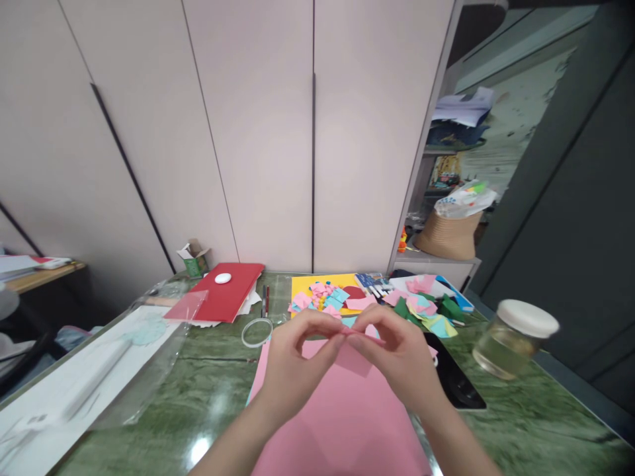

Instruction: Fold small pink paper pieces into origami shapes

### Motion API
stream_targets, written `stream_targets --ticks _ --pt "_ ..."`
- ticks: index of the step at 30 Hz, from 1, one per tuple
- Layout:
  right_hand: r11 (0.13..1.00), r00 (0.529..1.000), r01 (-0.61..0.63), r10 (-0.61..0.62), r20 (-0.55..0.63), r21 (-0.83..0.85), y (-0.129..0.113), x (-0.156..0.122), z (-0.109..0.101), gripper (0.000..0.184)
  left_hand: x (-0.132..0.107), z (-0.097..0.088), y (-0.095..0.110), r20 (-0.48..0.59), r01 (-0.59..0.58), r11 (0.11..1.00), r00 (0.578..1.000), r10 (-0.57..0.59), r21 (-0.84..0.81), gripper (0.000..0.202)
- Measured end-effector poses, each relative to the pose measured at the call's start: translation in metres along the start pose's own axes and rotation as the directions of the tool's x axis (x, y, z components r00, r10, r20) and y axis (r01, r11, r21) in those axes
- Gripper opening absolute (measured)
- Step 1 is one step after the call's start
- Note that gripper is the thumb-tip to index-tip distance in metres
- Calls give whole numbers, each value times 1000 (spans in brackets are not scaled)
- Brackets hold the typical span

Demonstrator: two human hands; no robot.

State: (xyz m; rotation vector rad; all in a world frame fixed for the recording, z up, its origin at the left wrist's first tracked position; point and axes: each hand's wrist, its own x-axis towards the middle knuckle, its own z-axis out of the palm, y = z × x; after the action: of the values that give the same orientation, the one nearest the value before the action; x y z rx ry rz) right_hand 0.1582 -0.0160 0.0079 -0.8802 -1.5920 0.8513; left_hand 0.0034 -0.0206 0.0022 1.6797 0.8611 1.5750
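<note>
My left hand [297,360] and my right hand [397,354] meet above a large pink sheet [342,423] on the green marble table [208,390]. Both pinch a small pink paper piece [353,354] between thumbs and fingertips, and it hangs below the fingers. Just behind the hands lie a yellow sheet [303,285] with several small pink and blue paper squares [325,295], and a heap of pink, green and blue scraps [426,307].
A black phone [454,380] lies right of the pink sheet, beside a glass jar with a white lid [516,337]. A tape ring [256,332], pens [266,301], a red folder [228,291] and plastic-wrapped white sheets [84,383] sit left. Cabinet doors stand behind.
</note>
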Motion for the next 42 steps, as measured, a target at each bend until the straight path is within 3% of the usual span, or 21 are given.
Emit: stream_targets --ticks 6,8,10,13,19,25,31,34,38,42 --pt "990 998 60 -61 2 -125 1 1 3 11 5 -4 3 76 132 991 988 -131 -11 1" --pt "988 998 67 -65 22 -136 3 1 3 8 7 -6 2 81 152 988 985 -150 -27 7" --pt "991 998 53 -51 23 -119 4 2 3 9 8 -7 -1 38 139 989 990 -137 -55 8" --pt "993 1000 -16 18 21 -113 6 4 2 32 10 -7 -6 -54 94 991 994 -100 -98 7" --pt "993 998 -56 58 18 -104 3 7 2 5 9 -4 -10 -155 53 992 985 -70 -114 9" --pt "1000 1000 1 -1 -5 28 9 6 5 8 5 1 -14 -280 28 1000 960 -29 -9 7" --pt "981 998 -66 66 5 181 8 8 5 17 5 1 -16 -146 23 997 989 -33 -68 20" --pt "977 997 -70 63 38 199 6 8 5 19 4 2 -14 -156 33 996 987 -46 -88 19" --pt "981 995 -100 95 40 169 5 8 7 18 5 2 -15 -164 55 985 983 -81 -161 20" --pt "998 996 -50 52 -78 25 2 8 3 19 10 -2 -15 -54 95 980 993 -106 -175 26"
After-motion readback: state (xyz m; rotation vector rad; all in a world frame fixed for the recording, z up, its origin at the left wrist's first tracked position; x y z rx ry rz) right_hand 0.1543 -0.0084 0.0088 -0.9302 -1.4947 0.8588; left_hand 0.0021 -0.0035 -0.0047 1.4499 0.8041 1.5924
